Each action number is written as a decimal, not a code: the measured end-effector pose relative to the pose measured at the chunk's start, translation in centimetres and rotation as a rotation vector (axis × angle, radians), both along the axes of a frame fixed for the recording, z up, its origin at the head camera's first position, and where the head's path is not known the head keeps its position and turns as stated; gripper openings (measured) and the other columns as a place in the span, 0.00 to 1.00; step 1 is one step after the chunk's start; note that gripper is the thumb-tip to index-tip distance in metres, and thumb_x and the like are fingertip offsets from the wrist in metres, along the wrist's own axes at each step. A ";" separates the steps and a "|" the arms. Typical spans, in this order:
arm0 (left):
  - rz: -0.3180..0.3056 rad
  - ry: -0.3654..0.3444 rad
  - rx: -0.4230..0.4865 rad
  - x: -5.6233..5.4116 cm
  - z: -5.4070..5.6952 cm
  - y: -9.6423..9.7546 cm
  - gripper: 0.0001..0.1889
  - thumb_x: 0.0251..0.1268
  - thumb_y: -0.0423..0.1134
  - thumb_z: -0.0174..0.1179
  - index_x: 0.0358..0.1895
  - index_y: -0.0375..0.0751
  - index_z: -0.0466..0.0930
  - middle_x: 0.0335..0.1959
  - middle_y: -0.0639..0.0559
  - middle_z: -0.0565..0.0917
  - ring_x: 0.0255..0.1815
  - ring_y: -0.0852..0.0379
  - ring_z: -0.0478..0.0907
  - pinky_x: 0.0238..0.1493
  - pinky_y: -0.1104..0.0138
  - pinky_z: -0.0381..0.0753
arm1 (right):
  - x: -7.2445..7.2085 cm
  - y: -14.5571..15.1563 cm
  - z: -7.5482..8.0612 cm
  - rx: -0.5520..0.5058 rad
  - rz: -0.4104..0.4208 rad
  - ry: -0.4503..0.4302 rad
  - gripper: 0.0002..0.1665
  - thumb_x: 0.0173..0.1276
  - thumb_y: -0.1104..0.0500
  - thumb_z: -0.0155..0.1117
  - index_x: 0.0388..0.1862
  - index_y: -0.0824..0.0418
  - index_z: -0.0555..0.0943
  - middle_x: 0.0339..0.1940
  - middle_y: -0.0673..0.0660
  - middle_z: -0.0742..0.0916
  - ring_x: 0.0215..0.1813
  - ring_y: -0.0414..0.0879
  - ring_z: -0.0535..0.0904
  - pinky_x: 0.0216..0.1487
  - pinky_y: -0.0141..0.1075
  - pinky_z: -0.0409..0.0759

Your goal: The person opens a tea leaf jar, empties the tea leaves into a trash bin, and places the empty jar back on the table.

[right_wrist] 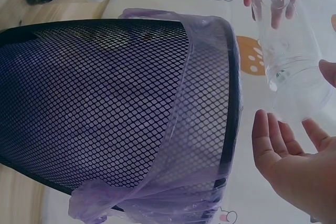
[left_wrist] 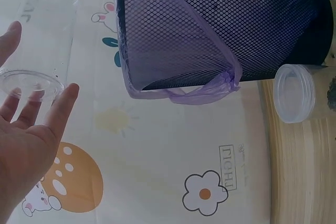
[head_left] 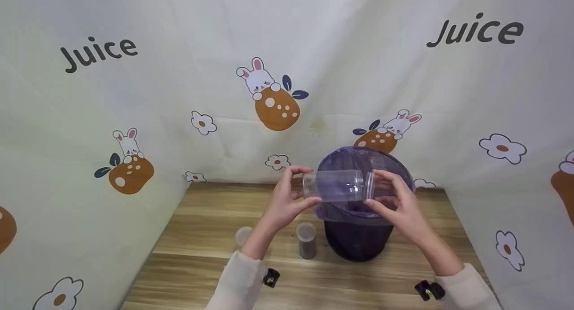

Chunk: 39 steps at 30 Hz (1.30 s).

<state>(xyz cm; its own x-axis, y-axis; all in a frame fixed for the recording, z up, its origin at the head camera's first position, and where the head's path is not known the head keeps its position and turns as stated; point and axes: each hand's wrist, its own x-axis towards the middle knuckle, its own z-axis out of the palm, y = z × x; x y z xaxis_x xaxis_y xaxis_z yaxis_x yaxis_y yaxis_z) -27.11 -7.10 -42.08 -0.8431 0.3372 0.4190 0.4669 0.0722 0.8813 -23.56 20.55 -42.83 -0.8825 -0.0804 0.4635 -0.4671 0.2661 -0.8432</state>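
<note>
nearest, at the low edge of the head view, are two pale sleeves (head_left: 240, 278), one on each arm, with a small black piece (head_left: 271, 277) just beside the left cuff and another by the right cuff. below the arms spreads the wood-grain counter (head_left: 193, 274). to the left, a round pale cap (head_left: 244, 235) shows partly behind the left forearm (head_left: 260, 240); whether it sits on a jar is hard to tell. right of that, a small jar (head_left: 306, 242) stands upright with a whitish top, dark bits gathered in its lower part. just right of it stands a dark mesh bin (head_left: 358, 242), lined with a purple bag (head_left: 343, 157) that folds over the rim and is bunched at one side.

above the mouth of the bin is the clear jar (head_left: 334, 185), held on its side, its length running left to right. the left hand (head_left: 287, 202) grips its left end, thumb on the near side and fingers on the far side. the right hand (head_left: 401, 202) pinches a clear lid (head_left: 370, 186) between thumb and fingers, right at the jar's other end; in the head view a thin gap seems to part the two.

farthest back hangs a pale cloth (head_left: 233, 148), printed with rabbits (head_left: 259, 79) on orange fruit, white flowers (head_left: 503, 148) and the word "juice" (head_left: 475, 30) at left and right.
</note>
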 end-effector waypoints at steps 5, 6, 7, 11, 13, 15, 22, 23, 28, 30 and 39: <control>-0.051 -0.005 0.009 0.2 0.1 0.1 0.34 0.55 0.34 0.73 0.63 0.35 0.65 0.64 0.34 0.71 0.62 0.36 0.73 0.53 0.55 0.87 | 0.1 0.0 -0.1 0.001 0.041 0.005 0.37 0.60 0.72 0.70 0.69 0.66 0.70 0.61 0.58 0.79 0.57 0.35 0.79 0.49 0.29 0.84; -0.058 -0.007 0.009 0.2 0.1 0.1 0.34 0.55 0.33 0.73 0.63 0.35 0.65 0.64 0.34 0.71 0.62 0.36 0.73 0.53 0.53 0.86 | 0.1 0.0 -0.1 0.003 0.054 0.006 0.37 0.60 0.72 0.70 0.69 0.66 0.70 0.62 0.59 0.79 0.57 0.35 0.79 0.49 0.30 0.84; -0.064 -0.007 0.006 0.2 0.1 0.1 0.34 0.55 0.33 0.73 0.62 0.35 0.65 0.65 0.34 0.71 0.62 0.37 0.73 0.53 0.52 0.86 | 0.1 0.0 -0.1 0.004 0.066 0.007 0.37 0.60 0.72 0.70 0.69 0.66 0.70 0.63 0.60 0.79 0.58 0.35 0.79 0.50 0.30 0.85; -0.074 -0.010 -0.009 0.3 0.2 0.0 0.34 0.54 0.34 0.73 0.62 0.36 0.65 0.65 0.39 0.73 0.62 0.43 0.74 0.53 0.56 0.87 | 0.2 0.1 0.0 0.005 0.115 0.011 0.37 0.61 0.72 0.69 0.70 0.64 0.70 0.64 0.60 0.79 0.59 0.36 0.80 0.51 0.32 0.85; -0.078 -0.014 -0.015 0.3 0.2 0.0 0.34 0.54 0.35 0.73 0.62 0.36 0.65 0.65 0.41 0.74 0.62 0.45 0.75 0.52 0.60 0.87 | 0.3 0.2 0.0 0.004 0.129 0.013 0.37 0.61 0.73 0.69 0.70 0.65 0.70 0.63 0.59 0.80 0.58 0.37 0.80 0.50 0.31 0.85; -0.084 -0.018 -0.016 0.4 0.2 -0.1 0.33 0.54 0.35 0.73 0.62 0.37 0.66 0.65 0.42 0.74 0.63 0.47 0.75 0.51 0.63 0.87 | 0.3 0.3 0.0 0.010 0.150 0.019 0.37 0.61 0.73 0.69 0.70 0.67 0.70 0.61 0.59 0.81 0.57 0.37 0.81 0.50 0.31 0.85; -0.097 -0.018 -0.011 0.5 0.3 -0.1 0.33 0.55 0.34 0.73 0.62 0.36 0.66 0.64 0.41 0.75 0.63 0.47 0.74 0.48 0.64 0.87 | 0.5 0.5 0.1 0.022 0.192 0.028 0.38 0.60 0.74 0.69 0.70 0.66 0.70 0.59 0.62 0.83 0.52 0.41 0.84 0.47 0.31 0.86; -0.099 -0.018 -0.009 0.5 0.3 0.0 0.33 0.55 0.34 0.73 0.62 0.36 0.66 0.64 0.41 0.74 0.63 0.46 0.74 0.48 0.64 0.87 | 0.5 0.6 0.1 0.023 0.190 0.025 0.38 0.60 0.74 0.69 0.70 0.66 0.70 0.59 0.63 0.83 0.51 0.41 0.85 0.46 0.31 0.86; -0.087 0.000 -0.034 0.7 0.5 0.1 0.34 0.54 0.34 0.73 0.62 0.36 0.65 0.65 0.42 0.74 0.63 0.44 0.74 0.49 0.62 0.87 | 0.6 0.6 0.3 0.034 0.173 -0.014 0.37 0.61 0.71 0.70 0.70 0.65 0.72 0.59 0.66 0.83 0.50 0.40 0.85 0.46 0.30 0.86; -0.078 0.015 -0.057 0.8 0.6 0.1 0.34 0.54 0.35 0.73 0.62 0.37 0.65 0.65 0.43 0.74 0.64 0.44 0.74 0.50 0.62 0.87 | 0.7 0.7 0.3 0.032 0.168 -0.041 0.35 0.62 0.70 0.69 0.69 0.65 0.72 0.58 0.68 0.83 0.49 0.40 0.85 0.45 0.30 0.87; -0.086 0.021 -0.058 0.9 0.1 0.1 0.34 0.54 0.36 0.73 0.62 0.37 0.65 0.65 0.42 0.74 0.65 0.41 0.74 0.52 0.62 0.86 | 0.7 0.6 0.2 0.039 0.138 -0.086 0.28 0.66 0.69 0.66 0.66 0.66 0.76 0.53 0.65 0.85 0.46 0.38 0.86 0.41 0.32 0.87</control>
